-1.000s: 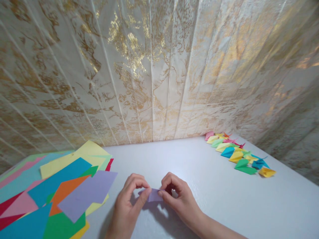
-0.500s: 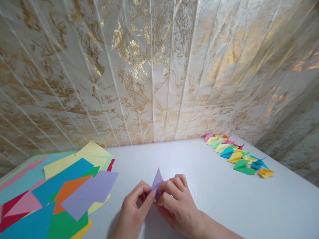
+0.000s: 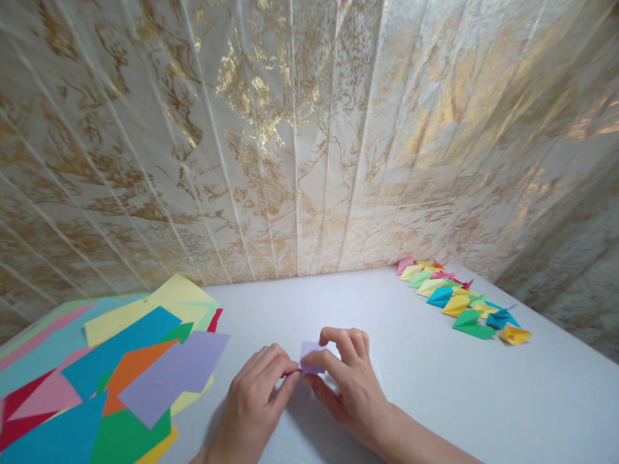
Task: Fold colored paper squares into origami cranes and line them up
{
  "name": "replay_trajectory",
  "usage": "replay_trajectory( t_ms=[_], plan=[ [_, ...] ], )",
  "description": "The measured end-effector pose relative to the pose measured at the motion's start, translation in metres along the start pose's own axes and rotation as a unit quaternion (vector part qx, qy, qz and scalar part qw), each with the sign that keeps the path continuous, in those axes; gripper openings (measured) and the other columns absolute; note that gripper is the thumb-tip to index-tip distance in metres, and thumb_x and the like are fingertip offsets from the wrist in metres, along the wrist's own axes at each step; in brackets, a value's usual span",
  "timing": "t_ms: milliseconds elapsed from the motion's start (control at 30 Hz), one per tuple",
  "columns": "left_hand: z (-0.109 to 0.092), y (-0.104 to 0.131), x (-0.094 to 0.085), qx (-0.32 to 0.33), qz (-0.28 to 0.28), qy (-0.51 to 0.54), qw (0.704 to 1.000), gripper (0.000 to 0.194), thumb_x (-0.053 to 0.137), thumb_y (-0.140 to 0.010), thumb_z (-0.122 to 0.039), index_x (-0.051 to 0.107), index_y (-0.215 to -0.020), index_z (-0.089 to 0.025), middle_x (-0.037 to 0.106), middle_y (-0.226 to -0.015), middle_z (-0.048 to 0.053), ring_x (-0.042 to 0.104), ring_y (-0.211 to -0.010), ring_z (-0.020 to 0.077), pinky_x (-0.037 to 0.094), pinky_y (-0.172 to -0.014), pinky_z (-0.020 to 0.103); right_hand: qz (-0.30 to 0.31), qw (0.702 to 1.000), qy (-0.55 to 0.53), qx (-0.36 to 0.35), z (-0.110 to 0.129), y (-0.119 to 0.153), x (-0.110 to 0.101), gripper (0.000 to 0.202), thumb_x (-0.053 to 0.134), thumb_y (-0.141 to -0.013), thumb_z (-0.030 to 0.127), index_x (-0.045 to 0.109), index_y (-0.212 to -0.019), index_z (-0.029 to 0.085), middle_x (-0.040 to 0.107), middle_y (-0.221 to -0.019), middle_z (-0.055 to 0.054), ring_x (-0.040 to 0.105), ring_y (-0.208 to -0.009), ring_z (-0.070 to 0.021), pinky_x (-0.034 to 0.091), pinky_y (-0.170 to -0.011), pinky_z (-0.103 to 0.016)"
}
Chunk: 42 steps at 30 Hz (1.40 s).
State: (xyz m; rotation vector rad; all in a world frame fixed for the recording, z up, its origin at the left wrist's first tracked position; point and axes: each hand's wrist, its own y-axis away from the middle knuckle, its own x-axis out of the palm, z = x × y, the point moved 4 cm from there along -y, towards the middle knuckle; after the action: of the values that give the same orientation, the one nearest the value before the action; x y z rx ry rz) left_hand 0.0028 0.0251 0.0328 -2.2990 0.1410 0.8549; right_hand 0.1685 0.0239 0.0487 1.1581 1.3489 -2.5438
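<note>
Head camera view: a small folded piece of light purple paper [image 3: 309, 356] is on or just above the white tabletop [image 3: 416, 399], between the two hands. The left hand [image 3: 254, 399] pinches its left edge between thumb and index finger. The right hand [image 3: 355, 390] has its fingers parted, the index finger laid over the paper and the thumb apart from it, near the lower edge.

To the left, flat sheets of coloured paper [image 3: 87, 361] overlap in a loose spread, with a larger light purple sheet [image 3: 176, 374] on top. To the right, small folded paper figures [image 3: 471, 322] in green, yellow, blue and pink sit in close rows. Behind the tabletop hangs a pleated whitish curtain [image 3: 309, 161] with gold patterning.
</note>
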Motion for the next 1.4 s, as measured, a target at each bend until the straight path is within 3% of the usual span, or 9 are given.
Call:
replay_trajectory(
  t_ms=[267, 367, 467, 600, 733, 1000, 1100, 1233, 1400],
  plan=[
    [-0.003, 0.000, 0.000, 0.000, 0.003, 0.004, 1.000, 0.015, 0.053, -0.096, -0.014, 0.061, -0.089, -0.024, 0.062, -0.085, -0.001, 0.062, -0.080, 0.0156, 0.046, -0.072, 0.024, 0.070, 0.983, -0.158, 0.058, -0.009, -0.001, 0.005, 0.012, 0.057, -0.092, 0.012, 0.060, -0.093, 0.023, 0.060, -0.118, -0.004, 0.049, -0.108, -0.0224, 0.033, -0.092, -0.037],
    [-0.004, 0.000, 0.001, -0.018, 0.009, 0.026, 0.999, 0.014, 0.052, -0.096, -0.017, 0.060, -0.087, -0.024, 0.062, -0.085, -0.002, 0.062, -0.081, 0.0154, 0.047, -0.074, 0.023, 0.096, 0.955, -0.254, 0.116, -0.016, -0.002, 0.011, 0.008, 0.061, -0.094, 0.022, 0.061, -0.086, 0.022, 0.067, -0.102, -0.002, 0.055, -0.099, -0.0201, 0.036, -0.090, -0.036],
    [-0.002, 0.001, 0.003, -0.082, 0.033, 0.068, 0.994, 0.016, 0.049, -0.098, -0.025, 0.058, -0.085, -0.024, 0.063, -0.083, -0.002, 0.062, -0.079, 0.0157, 0.047, -0.073, 0.023, 0.084, 0.930, -0.315, 0.172, -0.020, -0.002, 0.016, 0.017, 0.064, -0.093, 0.030, 0.062, -0.079, 0.021, 0.065, -0.084, 0.000, 0.058, -0.084, -0.0176, 0.039, -0.082, -0.033],
    [0.001, 0.005, 0.010, -0.195, 0.069, 0.112, 0.972, 0.018, 0.049, -0.097, -0.037, 0.060, -0.090, -0.024, 0.066, -0.084, -0.001, 0.063, -0.081, 0.0178, 0.047, -0.074, 0.024, 0.049, 0.884, -0.387, 0.256, -0.021, 0.002, 0.022, 0.025, 0.068, -0.088, 0.037, 0.061, -0.071, 0.019, 0.061, -0.078, -0.001, 0.056, -0.075, -0.0164, 0.042, -0.073, -0.030],
    [0.002, 0.005, 0.017, -0.247, 0.086, 0.147, 0.954, 0.023, 0.054, -0.094, -0.042, 0.061, -0.083, -0.023, 0.065, -0.078, -0.002, 0.062, -0.076, 0.0180, 0.045, -0.072, 0.024, 0.031, 0.850, -0.429, 0.304, -0.023, 0.007, 0.028, 0.029, 0.072, -0.083, 0.042, 0.062, -0.069, 0.019, 0.060, -0.074, -0.001, 0.052, -0.072, -0.0165, 0.041, -0.070, -0.030],
    [0.005, 0.005, 0.020, -0.264, 0.099, 0.157, 0.946, 0.019, 0.050, -0.092, -0.034, 0.062, -0.082, -0.022, 0.063, -0.075, -0.002, 0.059, -0.072, 0.0171, 0.042, -0.068, 0.024, 0.050, 0.830, -0.445, 0.333, -0.022, 0.008, 0.032, 0.026, 0.075, -0.080, 0.042, 0.066, -0.090, 0.020, 0.060, -0.075, 0.001, 0.051, -0.070, -0.0152, 0.040, -0.068, -0.030],
    [0.005, 0.004, 0.021, -0.257, 0.106, 0.143, 0.950, 0.016, 0.051, -0.089, -0.029, 0.062, -0.079, -0.022, 0.061, -0.071, -0.003, 0.056, -0.068, 0.0166, 0.041, -0.065, 0.023, 0.071, 0.832, -0.433, 0.340, -0.021, 0.008, 0.032, 0.028, 0.073, -0.082, 0.045, 0.065, -0.080, 0.018, 0.059, -0.069, 0.001, 0.049, -0.065, -0.0139, 0.037, -0.063, -0.028],
    [0.002, 0.003, 0.022, -0.270, 0.105, 0.148, 0.946, 0.018, 0.052, -0.090, -0.034, 0.061, -0.079, -0.022, 0.062, -0.070, -0.003, 0.058, -0.067, 0.0165, 0.041, -0.064, 0.023, 0.031, 0.831, -0.438, 0.342, -0.023, 0.010, 0.032, 0.033, 0.074, -0.082, 0.047, 0.061, -0.073, 0.018, 0.057, -0.067, 0.001, 0.046, -0.064, -0.0135, 0.035, -0.061, -0.027],
    [0.002, 0.006, 0.026, -0.311, 0.122, 0.141, 0.932, 0.018, 0.060, -0.085, -0.038, 0.061, -0.076, -0.022, 0.067, -0.068, -0.003, 0.062, -0.067, 0.0173, 0.042, -0.063, 0.023, 0.000, 0.791, -0.500, 0.353, -0.021, 0.014, 0.038, 0.038, 0.073, -0.082, 0.051, 0.054, -0.074, 0.019, 0.055, -0.067, 0.002, 0.048, -0.061, -0.0127, 0.038, -0.058, -0.026]
  ],
)
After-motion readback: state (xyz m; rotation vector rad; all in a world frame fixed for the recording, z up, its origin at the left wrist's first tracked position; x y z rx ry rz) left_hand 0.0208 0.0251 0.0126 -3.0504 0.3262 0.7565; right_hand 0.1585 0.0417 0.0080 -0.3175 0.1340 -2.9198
